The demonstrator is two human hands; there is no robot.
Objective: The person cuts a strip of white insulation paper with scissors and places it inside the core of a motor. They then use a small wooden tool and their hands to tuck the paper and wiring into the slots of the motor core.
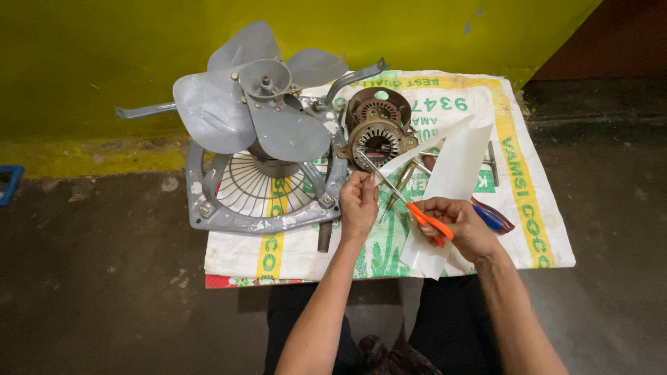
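My right hand grips orange-handled scissors, their blades open and pointing up-left toward a motor stator. The same hand also holds a sheet of white translucent paper that rises behind the blades. My left hand pinches the paper's narrow strip near the scissor blades. A round motor stator with copper windings lies just beyond the blade tips. A grey fan with several blades stands on its metal guard frame to the left.
All of it rests on a white woven sack with yellow and green print spread over a dark floor. A screwdriver, blue-and-red-handled pliers and a metal tool lie on the sack. A yellow wall stands behind.
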